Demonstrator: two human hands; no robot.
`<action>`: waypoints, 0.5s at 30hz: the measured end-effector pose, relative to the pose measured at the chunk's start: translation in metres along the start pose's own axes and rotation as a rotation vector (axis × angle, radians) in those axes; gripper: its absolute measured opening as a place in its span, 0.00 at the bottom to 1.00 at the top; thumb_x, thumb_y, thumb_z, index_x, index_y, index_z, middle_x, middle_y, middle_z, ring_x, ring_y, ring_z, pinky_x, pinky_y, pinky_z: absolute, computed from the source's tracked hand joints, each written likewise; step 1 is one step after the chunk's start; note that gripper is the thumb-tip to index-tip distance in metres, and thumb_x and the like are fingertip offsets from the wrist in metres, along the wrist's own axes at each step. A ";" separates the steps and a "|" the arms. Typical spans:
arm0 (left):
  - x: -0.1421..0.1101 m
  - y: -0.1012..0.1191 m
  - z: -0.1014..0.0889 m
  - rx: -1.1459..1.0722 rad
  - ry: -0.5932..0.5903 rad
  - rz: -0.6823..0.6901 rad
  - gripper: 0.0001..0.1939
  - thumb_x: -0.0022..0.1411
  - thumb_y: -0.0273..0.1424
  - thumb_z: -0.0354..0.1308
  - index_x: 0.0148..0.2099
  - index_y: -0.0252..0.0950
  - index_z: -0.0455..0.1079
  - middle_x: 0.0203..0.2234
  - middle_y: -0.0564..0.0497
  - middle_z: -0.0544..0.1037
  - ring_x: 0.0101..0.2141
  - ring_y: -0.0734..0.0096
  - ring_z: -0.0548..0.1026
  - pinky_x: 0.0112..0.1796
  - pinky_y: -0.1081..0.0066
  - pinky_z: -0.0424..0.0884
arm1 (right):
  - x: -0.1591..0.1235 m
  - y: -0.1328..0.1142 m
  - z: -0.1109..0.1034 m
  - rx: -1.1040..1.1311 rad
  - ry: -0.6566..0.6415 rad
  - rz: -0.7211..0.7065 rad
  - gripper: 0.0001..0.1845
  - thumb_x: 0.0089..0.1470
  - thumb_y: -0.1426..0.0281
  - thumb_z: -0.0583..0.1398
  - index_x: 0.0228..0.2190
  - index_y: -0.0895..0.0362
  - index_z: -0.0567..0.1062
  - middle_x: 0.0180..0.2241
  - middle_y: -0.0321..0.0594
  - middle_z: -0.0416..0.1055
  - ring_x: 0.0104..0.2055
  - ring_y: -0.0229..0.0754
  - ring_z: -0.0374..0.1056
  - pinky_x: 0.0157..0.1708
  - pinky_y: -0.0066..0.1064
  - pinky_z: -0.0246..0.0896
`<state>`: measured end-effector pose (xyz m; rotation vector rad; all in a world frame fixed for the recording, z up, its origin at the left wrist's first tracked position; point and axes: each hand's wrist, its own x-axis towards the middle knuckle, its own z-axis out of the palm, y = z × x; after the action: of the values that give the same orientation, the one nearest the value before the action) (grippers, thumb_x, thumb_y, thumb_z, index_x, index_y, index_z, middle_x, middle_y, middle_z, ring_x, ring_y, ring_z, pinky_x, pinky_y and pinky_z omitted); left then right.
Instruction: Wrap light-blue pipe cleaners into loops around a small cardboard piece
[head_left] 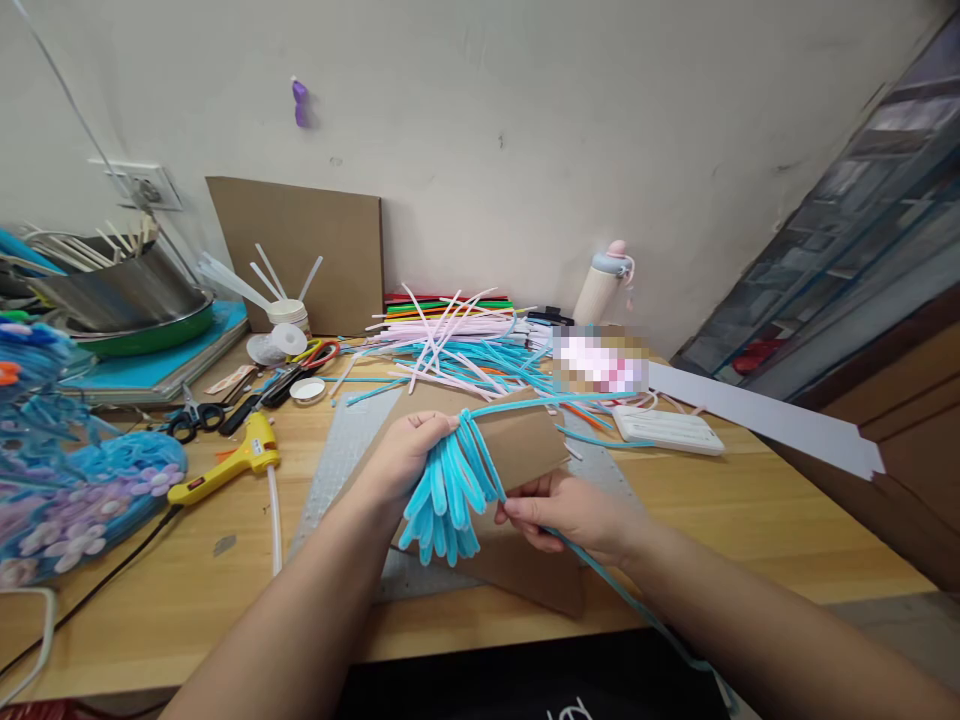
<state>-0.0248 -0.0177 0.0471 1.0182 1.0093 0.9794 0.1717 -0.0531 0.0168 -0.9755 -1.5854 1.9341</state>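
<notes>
My left hand (411, 450) is closed on a bundle of looped blue pipe cleaners (442, 490), thumb on top near where the loops gather. The loops fan out and hang downward. One straight blue stem (551, 401) runs from the gathered top toward the right. My right hand (559, 512) pinches a blue pipe cleaner low on the bundle's right side, and its long tail (637, 605) trails down over my right forearm. A piece of brown cardboard (525, 440) shows right behind the bundle; whether a hand also grips it I cannot tell.
Pink and blue pipe cleaners (457, 350) lie heaped at the back. A yellow glue gun (232, 462), scissors (196, 415) and blue flowered craftwork (82, 510) are on the left. A grey cutting mat (337, 450) lies beneath. A white power strip (671, 430) and bottle (600, 285) stand right.
</notes>
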 end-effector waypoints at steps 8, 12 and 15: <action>-0.001 0.002 0.000 -0.002 -0.012 -0.001 0.15 0.41 0.37 0.61 0.19 0.33 0.60 0.11 0.57 0.64 0.13 0.82 0.59 0.16 0.79 0.54 | 0.001 0.005 -0.001 0.048 -0.053 0.014 0.13 0.52 0.65 0.58 0.30 0.65 0.72 0.13 0.28 0.57 0.14 0.27 0.50 0.20 0.26 0.41; -0.005 -0.001 -0.002 0.063 -0.160 -0.037 0.14 0.45 0.37 0.60 0.20 0.32 0.62 0.12 0.57 0.63 0.14 0.82 0.59 0.17 0.79 0.54 | 0.002 0.006 -0.005 0.119 -0.172 0.150 0.15 0.46 0.62 0.61 0.25 0.64 0.71 0.16 0.31 0.61 0.14 0.27 0.52 0.16 0.23 0.44; -0.010 -0.005 0.000 0.061 -0.283 -0.106 0.12 0.45 0.35 0.61 0.21 0.33 0.63 0.13 0.58 0.62 0.14 0.82 0.57 0.17 0.79 0.52 | 0.001 0.005 -0.008 -0.060 -0.028 0.165 0.18 0.48 0.58 0.56 0.20 0.61 0.69 0.16 0.37 0.65 0.14 0.33 0.58 0.14 0.25 0.51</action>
<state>-0.0260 -0.0284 0.0440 1.1071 0.8525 0.6979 0.1778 -0.0483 0.0106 -1.1401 -1.6325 2.0276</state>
